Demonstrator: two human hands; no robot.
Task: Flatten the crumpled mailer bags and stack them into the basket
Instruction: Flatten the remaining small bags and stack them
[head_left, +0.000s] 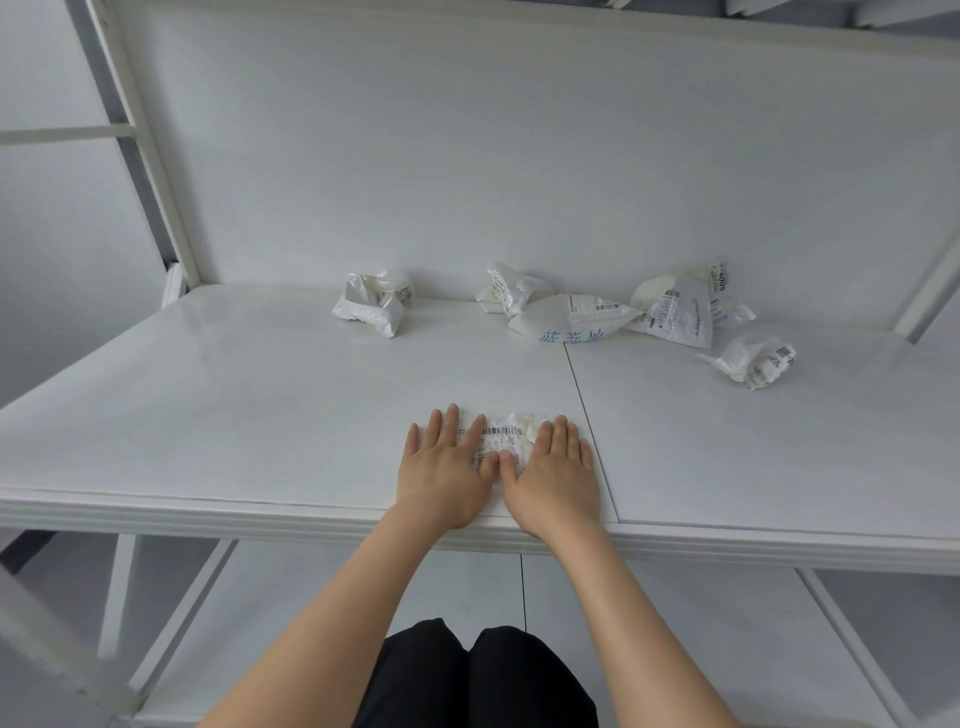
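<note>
1. I see a white back panel (519, 156) filling most of the view, closing off the rear of the bench.
2. Below it lies the white table top (234, 415), smooth and slightly glossy. A thin seam (584, 410) splits it into a left and a right board.
3. Under the front edge, a lower white surface (701, 623) shows between the frame members.
4. One white upright post (143, 156) slants up on the left, with grey wall beyond it.
5. My view down shows two bare forearms and one pair of black trousers (478, 675).
6. Crumpled mailers along the back:
   - one lone crumpled mailer (371, 306) on the left;
   - a cluster of crumpled mailers (597, 314) in the middle, touching and overlapping; I count at least three, no surer;
   - one small crumpled mailer (753, 361) to the right, apart from the cluster.
7. The left hand (444, 467) and right hand (556, 473) lie side by side near the front edge, thumbs nearly touching. Both are flat with fingers straight, gripping nothing, palms down on one bag.
8. That pressed mailer (506, 441) lies on the table top beneath both palms, just left of the seam, its barcode label showing between the fingers.
</note>
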